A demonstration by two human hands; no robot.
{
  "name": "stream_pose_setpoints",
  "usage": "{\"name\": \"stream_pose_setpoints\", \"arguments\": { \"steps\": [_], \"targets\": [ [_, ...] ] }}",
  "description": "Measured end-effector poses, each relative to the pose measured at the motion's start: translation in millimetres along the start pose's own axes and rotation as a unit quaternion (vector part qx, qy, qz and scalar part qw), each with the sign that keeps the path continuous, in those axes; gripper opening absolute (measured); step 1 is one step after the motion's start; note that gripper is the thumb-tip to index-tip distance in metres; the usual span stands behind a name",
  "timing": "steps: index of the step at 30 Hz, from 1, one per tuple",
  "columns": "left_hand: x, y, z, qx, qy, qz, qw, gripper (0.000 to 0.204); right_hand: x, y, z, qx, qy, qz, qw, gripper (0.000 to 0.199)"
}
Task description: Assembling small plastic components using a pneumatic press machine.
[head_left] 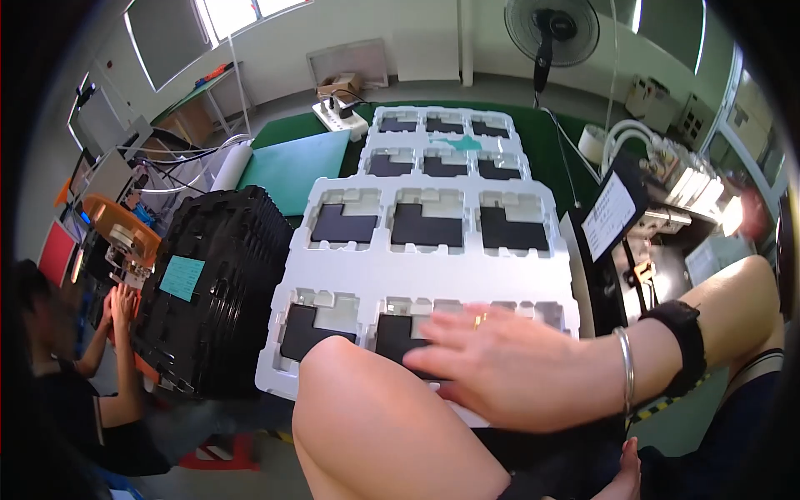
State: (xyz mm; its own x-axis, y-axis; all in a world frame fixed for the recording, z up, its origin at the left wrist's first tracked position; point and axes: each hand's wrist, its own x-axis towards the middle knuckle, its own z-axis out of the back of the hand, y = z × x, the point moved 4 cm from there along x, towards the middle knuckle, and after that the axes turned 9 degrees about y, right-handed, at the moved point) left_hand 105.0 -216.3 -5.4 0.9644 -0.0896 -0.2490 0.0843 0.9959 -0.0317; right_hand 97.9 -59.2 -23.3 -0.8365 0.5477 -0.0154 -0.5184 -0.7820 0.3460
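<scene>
My right hand (500, 367), with a silver bangle (625, 367) and a black wristband at its wrist, reaches in from the right over the nearest row of a white moulded tray (425, 273). Its fingers are stretched out and slightly blurred, covering part of that row; contact with the tray cannot be made out. Flat black notched pieces (427, 225) lie in the tray's pockets, one of them (400, 335) beside my fingertips. My left forearm (392, 417) crosses the lower middle. Only part of my left hand (621, 479) shows at the lower edge, its fingers mostly hidden.
Behind stands another white tray (400, 185) with similar pieces. Stacked black trays (212, 292) rise at left, near a green mat (296, 171) and power strip (342, 121). Lit equipment (675, 196) and a label board (614, 217) stand right. Another person's hands (122, 308) work far left.
</scene>
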Motion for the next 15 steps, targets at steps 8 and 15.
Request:
{"name": "stream_pose_setpoints", "arguments": {
  "steps": [8, 15],
  "targets": [
    [7, -12, -8, 0.047, 0.02, -0.006, 0.999, 0.05, 1, -11, -6, 0.232, -0.011, -0.088, 0.969, 0.03],
    [14, -6, -25, 0.166, 0.103, 0.007, 0.981, 0.048, 4, -38, 34, 0.308, -0.197, -0.086, 0.927, 0.017]
  ]
}}
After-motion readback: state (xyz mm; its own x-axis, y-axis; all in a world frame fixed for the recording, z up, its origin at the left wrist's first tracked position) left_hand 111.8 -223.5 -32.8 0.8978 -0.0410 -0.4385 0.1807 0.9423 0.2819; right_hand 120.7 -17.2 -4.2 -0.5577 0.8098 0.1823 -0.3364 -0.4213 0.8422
